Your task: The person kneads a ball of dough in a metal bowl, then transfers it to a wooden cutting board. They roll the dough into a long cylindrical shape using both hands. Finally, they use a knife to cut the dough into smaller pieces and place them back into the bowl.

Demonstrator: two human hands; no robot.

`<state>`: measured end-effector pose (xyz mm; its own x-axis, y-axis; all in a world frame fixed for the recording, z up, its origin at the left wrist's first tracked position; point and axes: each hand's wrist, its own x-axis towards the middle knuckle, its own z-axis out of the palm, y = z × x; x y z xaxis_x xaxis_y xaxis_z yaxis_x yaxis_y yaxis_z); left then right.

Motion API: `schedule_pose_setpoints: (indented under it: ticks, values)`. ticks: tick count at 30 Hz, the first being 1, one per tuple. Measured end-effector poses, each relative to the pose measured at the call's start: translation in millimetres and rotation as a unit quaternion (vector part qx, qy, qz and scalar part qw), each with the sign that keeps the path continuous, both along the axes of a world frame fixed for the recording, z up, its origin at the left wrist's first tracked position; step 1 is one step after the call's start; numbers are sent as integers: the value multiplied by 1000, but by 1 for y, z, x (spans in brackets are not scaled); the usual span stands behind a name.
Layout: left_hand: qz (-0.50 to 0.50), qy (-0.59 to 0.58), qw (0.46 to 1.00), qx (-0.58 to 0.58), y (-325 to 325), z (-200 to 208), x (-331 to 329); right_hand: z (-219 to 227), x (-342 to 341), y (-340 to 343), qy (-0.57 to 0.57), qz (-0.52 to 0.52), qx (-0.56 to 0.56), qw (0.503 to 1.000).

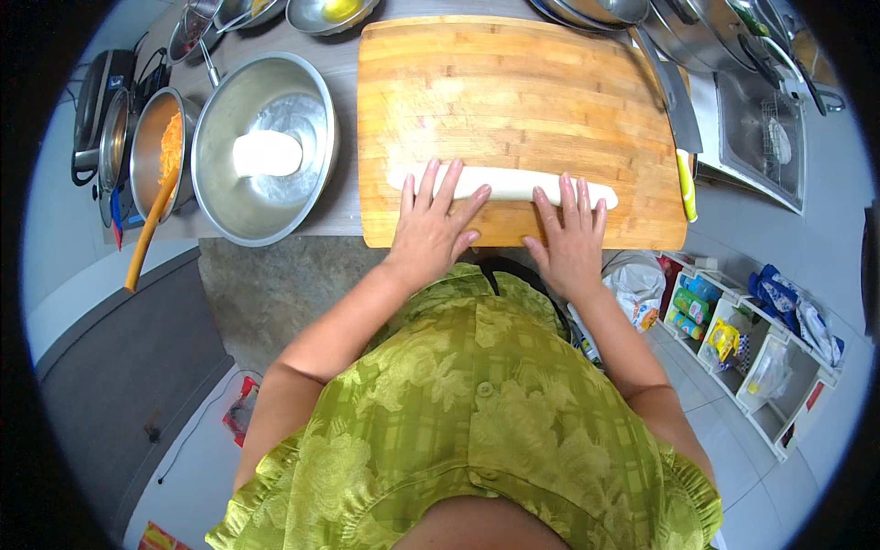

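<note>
A long white roll of dough (509,183) lies crosswise near the front edge of the wooden cutting board (513,92). My left hand (431,225) rests on its left part, fingers spread and laid over the dough. Toward the dough's right end, my right hand (570,229) presses with outstretched fingers. Neither hand is closed around it. To the left of the board stands a large steel bowl (312,197), with a smooth white lump of dough (267,153) inside.
Left of the big bowl, a steel pot (145,151) holds shredded orange food and a wooden-handled utensil (151,229). A knife (674,101) lies along the board's right edge. Beyond it are stacked pans (697,37) and a sink (761,137). A white shelf (742,357) stands low at right.
</note>
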<state>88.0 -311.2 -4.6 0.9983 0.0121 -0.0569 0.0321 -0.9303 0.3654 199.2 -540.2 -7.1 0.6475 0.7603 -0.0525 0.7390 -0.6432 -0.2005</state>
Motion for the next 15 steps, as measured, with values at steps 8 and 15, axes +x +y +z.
schedule_pose_setpoints:
  ticks: [8, 15]
  values:
    - [80, -4, 996, -40, -9, -23, -8, -34, -23, 87, 6, 28, 124, 992]
    - [130, -50, 990, 31, 18, -25, 47, -29, 40, 116, -60, -16, 18, 998]
